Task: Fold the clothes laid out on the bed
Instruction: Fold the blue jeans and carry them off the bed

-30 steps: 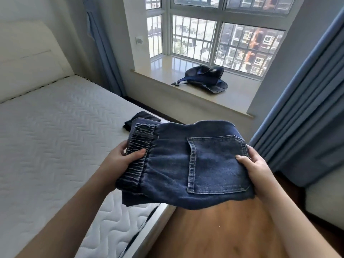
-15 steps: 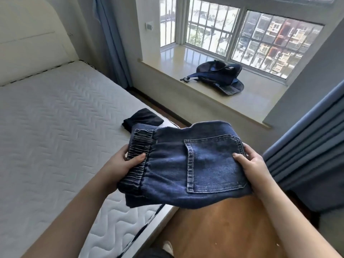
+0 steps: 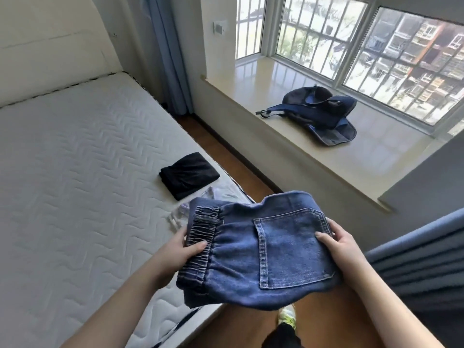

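The bed [image 3: 75,172] fills the left side, its near and left edges cut off by the frame, and serves as the landmark here. On its right-hand part, close to the mattress edge, lies one folded black garment [image 3: 188,175]. Nearer the camera from it, also on the bed, one pale garment [image 3: 180,212] shows only in part; most of it is hidden behind the denim, so its shape is hard to make out.

One pair of folded jeans [image 3: 256,257] is held in the air over the bed's right edge and the wooden floor [image 3: 226,156] beside it, pocket side up. The left hand [image 3: 175,252] grips the elastic waistband end, thumb on top pinching the cloth; its other fingers are hidden underneath. The right hand [image 3: 344,244] grips the opposite end, thumb lying on the pocket, fingers curled round the far edge and only partly seen.

Below the jeans, one shoe [image 3: 287,318] shows on the floor, partly covered by the denim.

To the right of the bed, across the strip of floor, the window sill [image 3: 251,79] carries one dark blue bag [image 3: 324,114]. One blue curtain [image 3: 421,247] hangs at far right, cut off by the frame.
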A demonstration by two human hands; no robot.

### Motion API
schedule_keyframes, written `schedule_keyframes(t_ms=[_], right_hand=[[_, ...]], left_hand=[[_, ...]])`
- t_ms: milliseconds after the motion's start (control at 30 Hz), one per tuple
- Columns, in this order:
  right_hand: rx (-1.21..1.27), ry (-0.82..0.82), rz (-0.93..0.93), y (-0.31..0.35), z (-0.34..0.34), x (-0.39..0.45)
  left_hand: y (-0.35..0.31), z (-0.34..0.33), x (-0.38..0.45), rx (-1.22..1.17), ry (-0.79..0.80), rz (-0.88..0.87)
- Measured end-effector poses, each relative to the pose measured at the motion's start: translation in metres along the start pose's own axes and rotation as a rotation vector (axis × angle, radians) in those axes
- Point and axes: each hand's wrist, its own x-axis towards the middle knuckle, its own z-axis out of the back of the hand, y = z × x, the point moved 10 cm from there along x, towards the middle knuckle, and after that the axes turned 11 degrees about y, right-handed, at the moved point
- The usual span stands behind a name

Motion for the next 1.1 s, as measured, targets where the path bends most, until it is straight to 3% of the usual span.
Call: schedule_keyframes(t_ms=[333,767,1100], right_hand=[[-0.027,0.293,-0.071,-0.004,0.054,0.14],[-0.094,0.658,-0.089,0.017,-0.085,0.225],[-0.147,0.631,-0.227,-0.032,-0.142,0.319]], left_hand=[[-0.009,-0.041,0.054,-0.126,-0.322,-0.033],[0.034,0.042,0.009,-0.286,-0.692,-0.062],[0.072,0.145,0.095,-0.194,-0.733,0.037]])
